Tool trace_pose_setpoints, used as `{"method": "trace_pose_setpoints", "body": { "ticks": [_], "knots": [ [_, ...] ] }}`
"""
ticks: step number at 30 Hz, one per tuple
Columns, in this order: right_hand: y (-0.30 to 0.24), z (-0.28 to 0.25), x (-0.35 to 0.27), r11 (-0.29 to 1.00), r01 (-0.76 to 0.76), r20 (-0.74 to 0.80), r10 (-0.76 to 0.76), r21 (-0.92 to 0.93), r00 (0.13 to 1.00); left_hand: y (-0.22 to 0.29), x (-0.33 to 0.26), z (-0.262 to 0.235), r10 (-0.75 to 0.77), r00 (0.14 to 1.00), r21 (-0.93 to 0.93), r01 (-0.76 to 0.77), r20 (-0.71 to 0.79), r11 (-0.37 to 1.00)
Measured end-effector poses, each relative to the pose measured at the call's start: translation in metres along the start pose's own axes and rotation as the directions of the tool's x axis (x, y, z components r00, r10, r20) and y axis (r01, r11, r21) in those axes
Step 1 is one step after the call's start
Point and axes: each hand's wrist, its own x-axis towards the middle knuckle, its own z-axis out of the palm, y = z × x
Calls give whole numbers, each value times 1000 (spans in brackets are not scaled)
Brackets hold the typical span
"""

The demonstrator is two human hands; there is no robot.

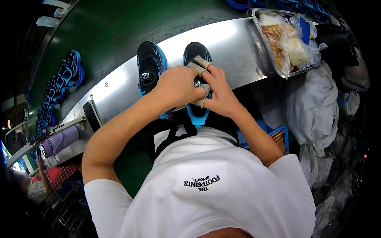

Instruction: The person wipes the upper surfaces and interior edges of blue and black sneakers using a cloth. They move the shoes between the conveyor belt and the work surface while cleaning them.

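A black sneaker with blue trim (pixel 196 50) sits on the metal ledge, its toe pointing away from me and its blue heel loop (pixel 197 119) toward my body. My left hand (pixel 176 85) bends its fingers over the shoe's upper, close to the round lace dial. From the other side my right hand (pixel 219 91) grips the same shoe, with beige cloth covers on several fingers. Fingertips of both hands nearly meet, so part of the shoe's middle is hidden. Just left stands a matching sneaker (pixel 147 75), its dial showing, partly behind my left hand.
Beyond the metal ledge (pixel 234 35) runs a green belt (pixel 119 23) with rows of shoes (pixel 71 71). A metal tray (pixel 258 20) of plastic-bagged parts stands at right. At left are a dark phone-like slab (pixel 92 115), a purple bottle (pixel 63 141) and another person (pixel 55 176).
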Motion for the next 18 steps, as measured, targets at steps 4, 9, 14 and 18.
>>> {"method": "trace_pose_setpoints", "body": {
  "ticks": [4, 9, 14, 18],
  "knots": [
    [4, 3, -3, 997, -81, 85, 82, -18, 993, 7, 3, -6, 23, 1000, 44, -24, 20, 999],
    [8, 3, -2, 999, -52, 87, 52, -3, 995, 5, 3, -8, 71, 993, 140, -84, 95, 987],
    [0, -28, 4, 985, -92, 199, 62, 147, 978, -19, -25, 11, 285, 947, -157, -307, -150, 939],
    [7, -47, 10, 950, -120, 268, 40, 290, 963, -19, -37, 24, 157, 952, -459, -266, -262, 848]
  ]
}}
